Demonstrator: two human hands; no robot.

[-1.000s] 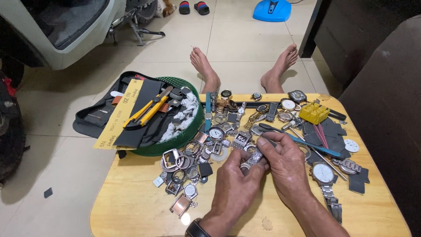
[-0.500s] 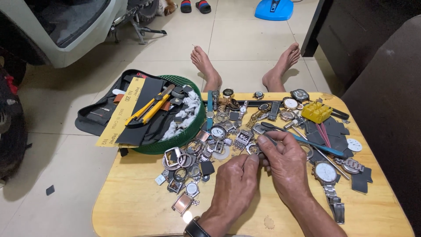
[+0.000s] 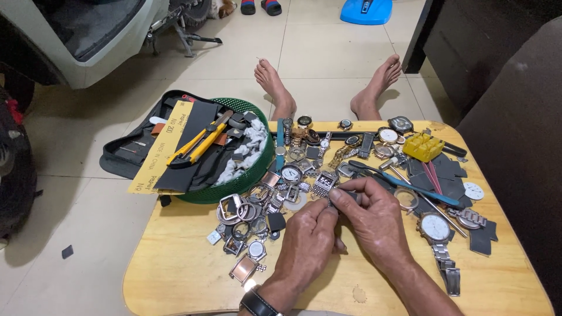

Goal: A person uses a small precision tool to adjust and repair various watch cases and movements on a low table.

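Both of my hands meet over the middle of a low wooden table (image 3: pixel 175 275). My left hand (image 3: pixel 307 237) and my right hand (image 3: pixel 374 219) pinch one small metal watch part (image 3: pixel 338 196) between their fingertips. It is too small to tell whether it is a band link or a case piece. A black wristwatch (image 3: pixel 257 304) sits on my left wrist. Just left of my hands lies a pile of metal watch cases and bezels (image 3: pixel 252 213). To the right lies a white-dial watch (image 3: pixel 436 227) on a metal band.
A green basket (image 3: pixel 260 169) at the table's left edge holds a yellow utility knife (image 3: pixel 193 146), sandpaper and rags. A yellow plastic block (image 3: pixel 422 146) and a blue-handled tool (image 3: pixel 415 187) lie at the right. My bare feet (image 3: pixel 275 82) rest beyond the table. A dark sofa (image 3: pixel 515 146) stands on the right.
My hands stay together over the table's middle. The fingertips have closed in tighter on the small metal part, which has shifted slightly to the right.
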